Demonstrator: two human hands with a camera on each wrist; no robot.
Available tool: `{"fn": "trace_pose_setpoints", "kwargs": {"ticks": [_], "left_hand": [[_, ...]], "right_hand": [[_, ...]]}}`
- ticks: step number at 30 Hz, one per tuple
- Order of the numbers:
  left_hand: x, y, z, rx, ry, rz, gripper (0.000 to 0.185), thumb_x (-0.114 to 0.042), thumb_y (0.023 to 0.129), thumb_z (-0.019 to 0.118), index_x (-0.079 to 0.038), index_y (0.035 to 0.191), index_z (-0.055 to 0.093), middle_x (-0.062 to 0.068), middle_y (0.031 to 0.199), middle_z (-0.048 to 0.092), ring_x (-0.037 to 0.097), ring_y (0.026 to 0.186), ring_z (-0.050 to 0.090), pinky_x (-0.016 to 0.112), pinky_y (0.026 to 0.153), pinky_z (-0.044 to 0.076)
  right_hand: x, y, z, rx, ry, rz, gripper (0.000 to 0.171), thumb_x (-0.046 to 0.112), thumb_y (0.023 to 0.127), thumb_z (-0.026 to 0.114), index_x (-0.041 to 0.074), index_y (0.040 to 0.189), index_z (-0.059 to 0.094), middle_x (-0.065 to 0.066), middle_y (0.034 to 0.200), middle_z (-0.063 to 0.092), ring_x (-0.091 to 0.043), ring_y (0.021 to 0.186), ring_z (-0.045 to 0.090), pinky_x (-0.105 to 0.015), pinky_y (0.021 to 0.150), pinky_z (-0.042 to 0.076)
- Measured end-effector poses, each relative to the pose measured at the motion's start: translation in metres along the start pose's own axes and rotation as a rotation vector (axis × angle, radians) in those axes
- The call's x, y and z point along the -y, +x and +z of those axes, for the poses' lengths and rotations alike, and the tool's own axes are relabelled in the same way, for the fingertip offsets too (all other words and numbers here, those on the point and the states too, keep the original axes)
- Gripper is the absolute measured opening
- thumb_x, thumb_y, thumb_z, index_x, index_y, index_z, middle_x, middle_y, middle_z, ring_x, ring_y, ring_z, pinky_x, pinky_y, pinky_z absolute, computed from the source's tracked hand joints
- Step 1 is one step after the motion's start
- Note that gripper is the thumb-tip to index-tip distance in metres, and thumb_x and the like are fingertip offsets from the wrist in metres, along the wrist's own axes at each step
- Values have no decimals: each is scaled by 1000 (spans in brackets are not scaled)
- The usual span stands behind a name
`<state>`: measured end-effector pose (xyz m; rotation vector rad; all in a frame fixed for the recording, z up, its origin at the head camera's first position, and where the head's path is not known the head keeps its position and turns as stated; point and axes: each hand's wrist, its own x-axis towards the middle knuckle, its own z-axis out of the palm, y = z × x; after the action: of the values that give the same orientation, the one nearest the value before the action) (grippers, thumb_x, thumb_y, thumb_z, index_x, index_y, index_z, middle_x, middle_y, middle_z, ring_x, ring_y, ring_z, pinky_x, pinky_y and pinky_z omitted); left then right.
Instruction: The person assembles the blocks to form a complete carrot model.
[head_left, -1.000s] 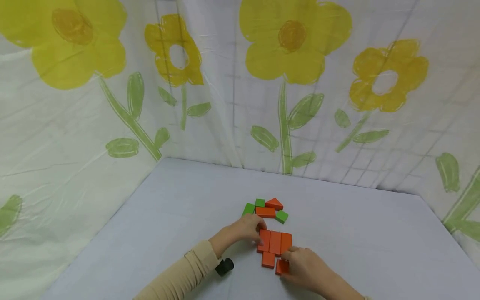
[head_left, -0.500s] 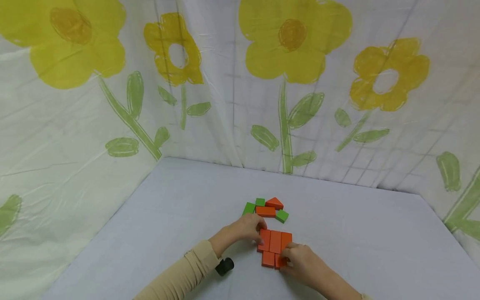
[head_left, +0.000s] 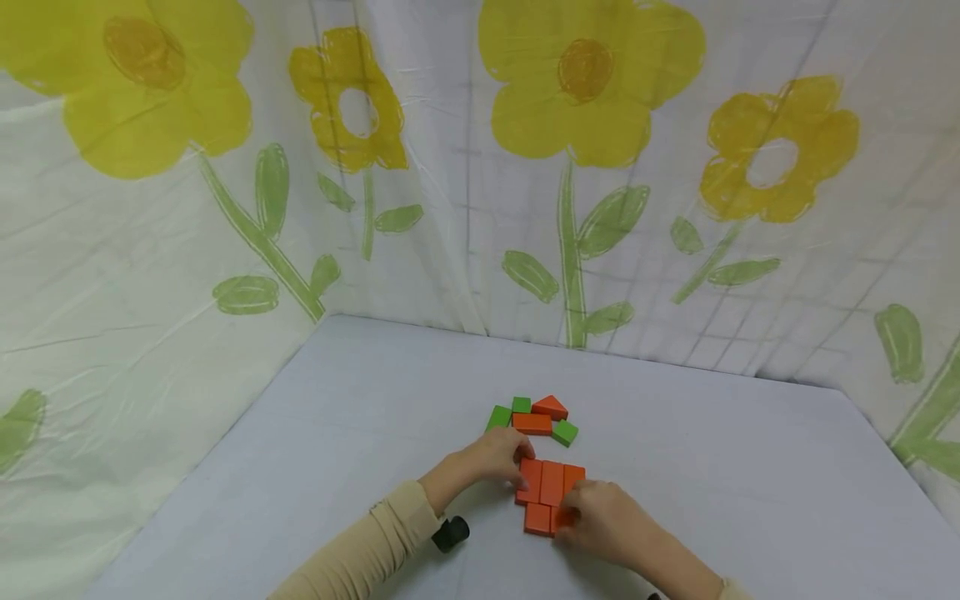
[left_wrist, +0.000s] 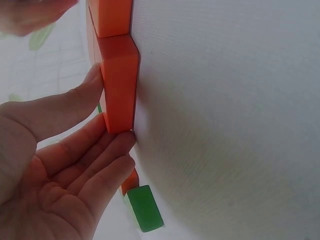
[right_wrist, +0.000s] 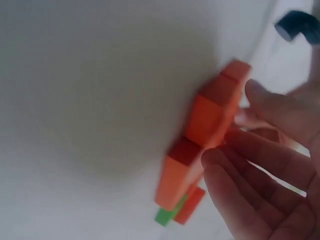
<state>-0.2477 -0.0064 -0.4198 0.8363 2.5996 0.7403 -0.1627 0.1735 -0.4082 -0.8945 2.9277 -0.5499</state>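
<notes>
Three orange-red rectangular blocks [head_left: 552,483] lie side by side on the table, with two smaller orange-red blocks against their near side. My left hand [head_left: 491,457] holds the leftmost long block [left_wrist: 120,90], thumb on its top face and fingers at its far end. At the near right, my right hand [head_left: 603,518] pinches the right-hand small block [right_wrist: 207,117] between thumb and fingers. That block sits against the group and is partly hidden by the hand in the head view. Its small neighbour [head_left: 537,518] lies flat to its left.
Beyond the hands lie an orange-red triangular block [head_left: 551,407], an orange-red rectangular block [head_left: 532,424] and several green blocks [head_left: 565,432]. A black device [head_left: 451,533] is by the left wrist. A flower-printed curtain [head_left: 435,208] stands behind the white table [head_left: 720,458].
My right hand has moved the small orange-red block left and slightly away from me, up against its neighbour and the long blocks. My left hand has stayed on the left block.
</notes>
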Motion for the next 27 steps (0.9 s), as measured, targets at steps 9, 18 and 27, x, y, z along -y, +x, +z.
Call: {"fn": "trace_pose_setpoints", "kwargs": {"ticks": [9,18,27], "left_hand": [[3,2,-1,15,13,-2,34,-17,66,77,-8,96,63,-5,79,54,7,71,45,18,64,40],[1,4,1,20,-17,15,33,-14,65,78,-7,94,64,-6,76,54,6,70,45,17,62,40],[1,4,0,12,-6,7,34,-15,64,78,-7,93,64,-5,76,53,7,70,45,17,63,40]], "right_hand": [[-27,54,-17,-72,12,102,21,7,73,69,0,93,65,-7,86,62,-22,78,57,-34,68,47],[-47,96,-1,-58,-72,41,17,2,73,69,0,88,61,-7,84,59,-19,76,53,-34,71,44],[-48,103,8,-108,-147,61,17,3,71,70,1,85,62,-8,84,57,-20,76,53,-33,69,44]]}}
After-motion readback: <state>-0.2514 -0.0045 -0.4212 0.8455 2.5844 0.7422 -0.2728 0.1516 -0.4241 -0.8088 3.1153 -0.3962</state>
